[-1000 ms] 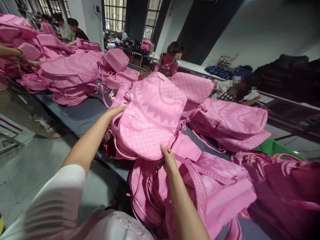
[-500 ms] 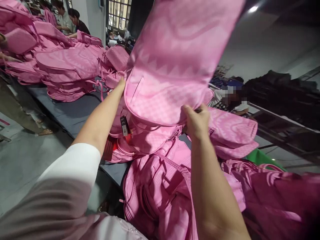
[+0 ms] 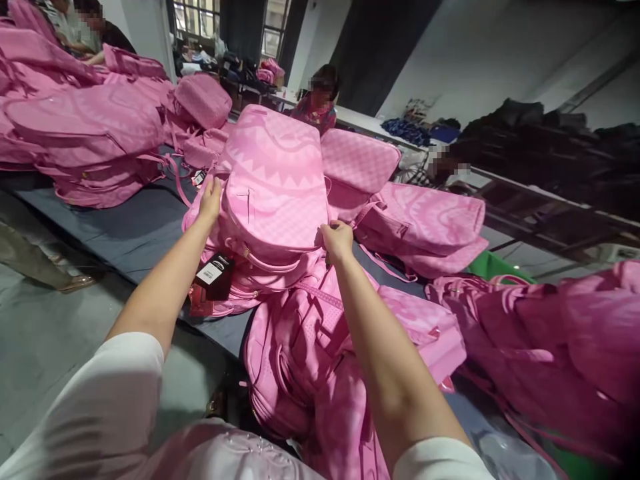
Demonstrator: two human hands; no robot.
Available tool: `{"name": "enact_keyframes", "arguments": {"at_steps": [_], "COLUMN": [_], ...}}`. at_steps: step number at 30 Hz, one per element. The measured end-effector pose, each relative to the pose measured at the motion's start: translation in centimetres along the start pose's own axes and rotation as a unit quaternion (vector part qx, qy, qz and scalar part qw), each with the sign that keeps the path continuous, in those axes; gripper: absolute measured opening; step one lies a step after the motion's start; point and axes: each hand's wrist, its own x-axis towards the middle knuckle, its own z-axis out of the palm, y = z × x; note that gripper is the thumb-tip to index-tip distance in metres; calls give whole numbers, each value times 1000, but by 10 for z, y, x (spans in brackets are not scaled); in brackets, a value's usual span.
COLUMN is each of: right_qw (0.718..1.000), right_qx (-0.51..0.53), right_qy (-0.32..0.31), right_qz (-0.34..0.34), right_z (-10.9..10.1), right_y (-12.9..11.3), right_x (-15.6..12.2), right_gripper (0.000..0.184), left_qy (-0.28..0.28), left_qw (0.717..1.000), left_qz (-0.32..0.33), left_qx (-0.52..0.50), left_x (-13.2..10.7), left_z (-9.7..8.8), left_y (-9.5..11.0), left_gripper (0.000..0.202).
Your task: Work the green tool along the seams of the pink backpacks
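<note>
"Where was the pink backpack?"

"Straight in front of the person, over the dark-covered tabletop, near the front edge. Its front panel faced up, with pale pointed teeth and a faint check across it. Whether it rested on another bag, I couldn't tell."

"And the hands?"

"Both were grasping it. The left hand gripped its left side; the right hand pinched its right edge between thumb and fingers."

"What was that dark thing by the left forearm?"

"A black hang tag with a white barcode label, below the backpack's left part."

"Anything else close by?"

"A heap of pink bags lay tumbled together on the near side, partly behind the right forearm. Beyond the right hand were a checked pink bag and a second patterned backpack, with something green past its right end."

"Farther out?"

"More piled pink backpacks on the left, and a person in a reddish top across the way."
</note>
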Motion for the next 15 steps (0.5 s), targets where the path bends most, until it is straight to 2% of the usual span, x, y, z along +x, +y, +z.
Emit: {"name": "enact_keyframes", "arguments": {"at_steps": [2, 5, 7, 8, 9, 10, 12, 14, 15], "right_qw": [1000, 997, 987, 981, 977, 974, 972, 960, 951], "right_qx": [1, -19, -70, -105, -142, -175, -214, -239, -250], "right_qy": [22, 60, 104, 128, 142, 141, 62, -28, -67], "right_qz": [6, -42, -101, -104, -75, -24, 81, 145, 166], "right_z": [-20, -81, -131, -153, -170, -182, -184, -166, -154], "right_y": [-5, 4, 25, 38, 53, 69, 97, 116, 122], "right_x": [-15, -58, -105, -133, -163, -194, -250, -287, -298], "right_gripper": [35, 43, 51, 59, 69, 81, 99, 106, 107], "left_qy": [-9, 4, 50, 81, 110, 113, 47, -58, -132], "left_qw": [1000, 998, 989, 974, 948, 927, 910, 906, 900], "left_qz": [-7, 6, 93, 167, 251, 309, 358, 356, 347], "left_qx": [22, 57, 101, 133, 163, 181, 205, 221, 229], "left_x": [-8, -33, -63, -83, -107, -134, -199, -268, -301], "left_z": [2, 1, -4, -7, -10, -12, -13, -7, -2], "left_y": [9, 28, 37, 38, 35, 30, 8, -20, -34], "left_gripper": [62, 72, 75, 74, 71, 67, 65, 60, 52]}}
